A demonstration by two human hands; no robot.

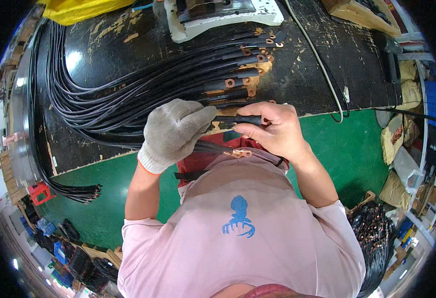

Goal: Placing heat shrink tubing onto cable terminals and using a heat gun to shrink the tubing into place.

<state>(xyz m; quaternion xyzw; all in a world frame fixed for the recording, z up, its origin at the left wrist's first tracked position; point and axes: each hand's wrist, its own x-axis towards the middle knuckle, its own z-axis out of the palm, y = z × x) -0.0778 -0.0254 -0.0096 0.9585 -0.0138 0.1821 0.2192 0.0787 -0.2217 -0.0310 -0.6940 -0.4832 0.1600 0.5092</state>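
My left hand [173, 131], in a grey knit glove, is closed around a black cable [224, 119] near its end. Bare, my right hand [280, 130] pinches the thicker black sleeve [249, 119] at that cable's tip between thumb and fingers. A bit of copper lug [264, 120] shows by the right fingers; the rest of it is hidden. Beyond both hands lies a bundle of black cables [128, 89], many ending in flat copper ring lugs [230, 83]. Below the held cable, a few more lugged ends [239, 153] hang over the table's near edge, close to my body.
The worn black table [302, 74] carries a white-framed device [228, 20], a yellow bin [81, 11], a wooden box [364, 15] and a pale cord [317, 54]. More cables [81, 192] droop off its left end beside a red stool [41, 193]. Cable piles [374, 228] stand at lower right.
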